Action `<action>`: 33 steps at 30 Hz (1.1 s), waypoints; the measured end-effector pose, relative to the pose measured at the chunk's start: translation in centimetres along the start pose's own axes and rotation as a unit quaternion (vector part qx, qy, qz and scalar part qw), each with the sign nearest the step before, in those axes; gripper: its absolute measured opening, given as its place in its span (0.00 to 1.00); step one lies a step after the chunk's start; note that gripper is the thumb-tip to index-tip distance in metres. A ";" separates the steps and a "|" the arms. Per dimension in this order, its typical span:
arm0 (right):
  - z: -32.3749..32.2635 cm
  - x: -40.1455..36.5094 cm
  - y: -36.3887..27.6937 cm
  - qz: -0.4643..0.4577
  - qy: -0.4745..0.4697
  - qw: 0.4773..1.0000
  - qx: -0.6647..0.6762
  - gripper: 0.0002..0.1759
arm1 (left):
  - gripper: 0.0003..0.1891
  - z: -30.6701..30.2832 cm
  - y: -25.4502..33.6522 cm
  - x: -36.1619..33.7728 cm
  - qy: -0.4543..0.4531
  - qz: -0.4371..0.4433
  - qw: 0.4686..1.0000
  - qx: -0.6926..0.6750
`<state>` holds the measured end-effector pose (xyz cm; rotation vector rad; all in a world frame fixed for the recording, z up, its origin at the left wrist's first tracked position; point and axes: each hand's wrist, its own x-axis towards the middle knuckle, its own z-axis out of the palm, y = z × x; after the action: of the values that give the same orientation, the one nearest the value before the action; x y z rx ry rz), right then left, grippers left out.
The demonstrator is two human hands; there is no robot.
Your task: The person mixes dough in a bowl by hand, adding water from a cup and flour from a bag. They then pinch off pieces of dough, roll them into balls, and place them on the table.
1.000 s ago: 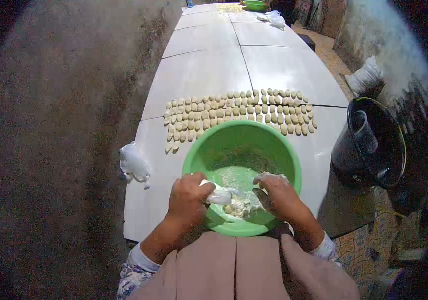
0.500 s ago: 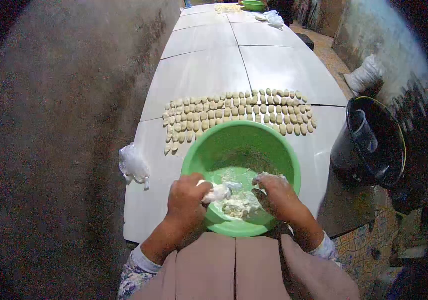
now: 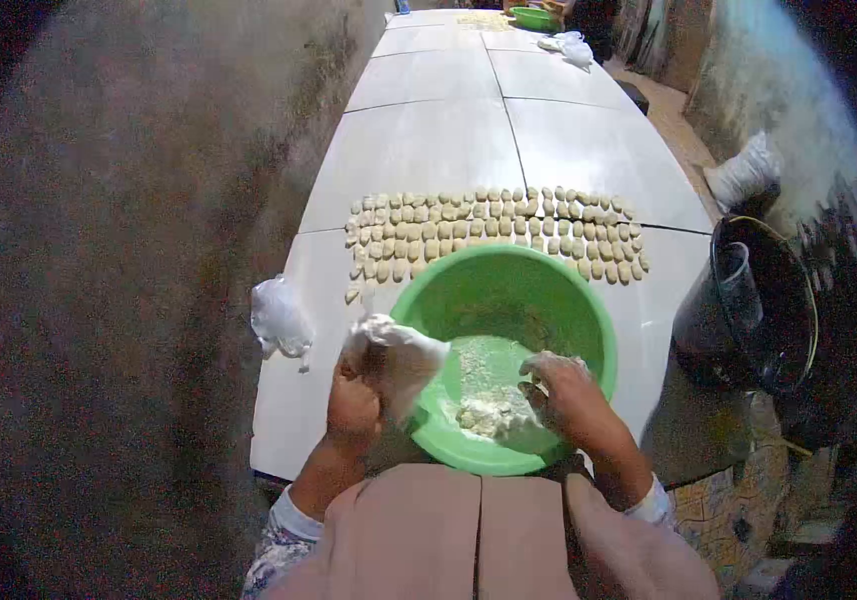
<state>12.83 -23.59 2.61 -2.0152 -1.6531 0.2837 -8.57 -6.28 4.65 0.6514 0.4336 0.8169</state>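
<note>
Head view: I am looking down at a pale desk (image 3: 409,150), where my left hand (image 3: 354,408) is clenching a white plastic bag (image 3: 407,362), blurred and dusted with white powder, over the left rim of a green basin (image 3: 509,268). My right hand (image 3: 571,396) is hovering inside the basin's right side, its powdery fingers curving loosely, apart from the thumb and holding nothing that I can see. Between and below the hands, a floury heap (image 3: 494,415) is lying on the basin's bottom; I cannot tell whether the right fingertips are touching it. Beyond the basin, small oval dough pieces (image 3: 489,228) are resting in rows. A tied bag (image 3: 281,318) is sitting near the desk's left edge, and a black bucket (image 3: 701,330) is standing to the right.
</note>
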 end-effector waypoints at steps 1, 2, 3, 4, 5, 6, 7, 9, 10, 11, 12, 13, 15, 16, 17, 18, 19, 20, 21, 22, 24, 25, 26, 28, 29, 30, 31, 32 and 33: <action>-0.2 0.1 -0.2 0.005 -0.005 1.000 0.011 0.11 | 0.16 0.9 0.0 0.1 -0.008 -0.056 0.992 -0.112; -0.4 0.2 -0.3 0.009 -0.008 1.000 0.022 0.11 | 0.14 1.6 -0.9 -0.3 -0.005 -0.003 1.000 0.029; -0.4 0.3 -0.2 0.009 -0.007 1.000 0.021 0.11 | 0.14 1.9 -1.4 0.0 -0.007 -0.002 1.000 0.028; -0.3 0.3 -0.1 0.019 -0.025 0.999 0.024 0.11 | 0.14 2.0 -1.9 0.4 -0.011 -0.012 0.997 0.075; -0.4 0.4 0.0 0.030 -0.042 0.998 0.026 0.11 | 0.13 1.8 -2.4 0.9 -0.016 -0.021 0.992 0.123; -0.5 0.4 -0.1 0.031 -0.040 0.998 0.025 0.11 | 0.12 1.3 -3.1 1.3 -0.028 0.034 0.983 0.179; -0.7 0.6 -0.4 0.020 -0.007 1.000 0.023 0.11 | 0.12 1.1 -3.6 1.4 -0.031 0.033 0.983 0.178; -1.0 0.9 -1.2 0.013 0.027 0.999 0.020 0.11 | 0.11 3.4 -3.6 0.8 -0.019 0.006 0.955 0.295; -1.3 1.3 -1.8 -0.002 0.053 0.998 0.046 0.11 | 0.09 2.4 -4.0 1.3 -0.039 0.001 0.949 0.313; -1.6 1.8 -2.5 -0.017 0.080 0.994 0.073 0.11 | 0.09 2.8 -4.1 1.2 -0.042 -0.002 0.948 0.314; -2.2 2.1 -3.7 -0.016 0.089 0.993 0.072 0.10 | 0.10 3.4 -4.2 1.0 -0.036 -0.019 0.943 0.330; -2.5 2.5 -4.5 -0.014 0.091 0.993 0.072 0.10 | 0.10 3.8 -4.4 1.0 -0.030 -0.034 0.937 0.346; -2.8 3.3 -5.7 -0.074 0.156 0.982 0.071 0.13 | 0.11 3.2 -5.4 1.4 -0.027 -0.011 0.935 0.353; -2.8 3.6 -6.2 -0.076 0.154 0.983 0.067 0.11 | 0.12 2.9 -5.5 1.6 -0.045 0.014 0.922 0.385; -2.6 3.8 -6.0 -0.078 0.154 0.983 0.066 0.11 | 0.13 2.9 -5.5 1.6 -0.063 0.039 0.906 0.417; -2.0 4.1 -5.6 -0.086 0.133 0.987 0.021 0.10 | 0.13 3.1 -5.5 1.5 -0.067 0.064 0.905 0.416; -1.7 4.4 -5.4 -0.094 0.112 0.989 -0.024 0.08 | 0.13 3.3 -5.3 1.3 -0.066 0.066 0.905 0.415; -1.7 4.7 -5.5 -0.090 0.124 0.987 -0.041 0.06 | 0.13 3.7 -5.0 1.2 -0.064 0.057 0.910 0.407; -1.9 4.9 -5.6 -0.093 0.123 0.987 -0.042 0.06 | 0.13 3.9 -4.8 1.1 -0.061 0.047 0.914 0.399; -2.4 5.1 -5.8 -0.099 0.129 0.986 -0.025 0.05 | 0.09 3.1 -4.9 1.2 -0.096 0.048 0.910 0.400; -2.5 5.2 -5.8 -0.116 0.140 0.983 -0.001 0.06 | 0.10 2.3 -5.3 1.1 -0.093 0.034 0.919 0.382; -2.5 5.1 -5.9 -0.117 0.138 0.983 -0.001 0.06 | 0.10 2.2 -5.4 1.1 -0.094 0.018 0.926 0.366; -2.4 5.0 -6.1 -0.099 0.138 0.986 0.005 0.07 | 0.11 3.4 -4.5 0.7 -0.087 -0.009 0.906 0.414; -2.3 4.7 -6.7 -0.075 0.171 0.982 0.019 0.07 | 0.11 3.7 -4.2 0.6 -0.076 0.009 0.903 0.422; -2.3 4.8 -6.9 -0.076 0.170 0.982 0.018 0.07 | 0.11 3.8 -4.2 0.6 -0.067 0.026 0.899 0.431; -2.4 4.7 -7.1 -0.076 0.155 0.985 0.019 0.07 | 0.10 3.4 -4.6 0.6 -0.071 0.017 0.922 0.380; -2.5 4.5 -7.1 -0.074 0.140 0.987 0.020 0.07 | 0.10 3.4 -4.8 0.6 -0.072 0.013 0.922 0.380; -2.1 4.7 -6.4 -0.071 0.094 0.993 -0.009 0.08 | 0.10 3.4 -4.8 0.6 -0.061 0.000 0.926 0.373; -1.9 4.8 -6.1 -0.066 0.096 0.993 -0.009 0.08 | 0.10 3.5 -5.0 0.7 -0.050 -0.012 0.929 0.367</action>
<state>9.62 -18.72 8.10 -1.8710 -1.6632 0.0272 -3.49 -9.52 3.73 1.3734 0.6581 0.5791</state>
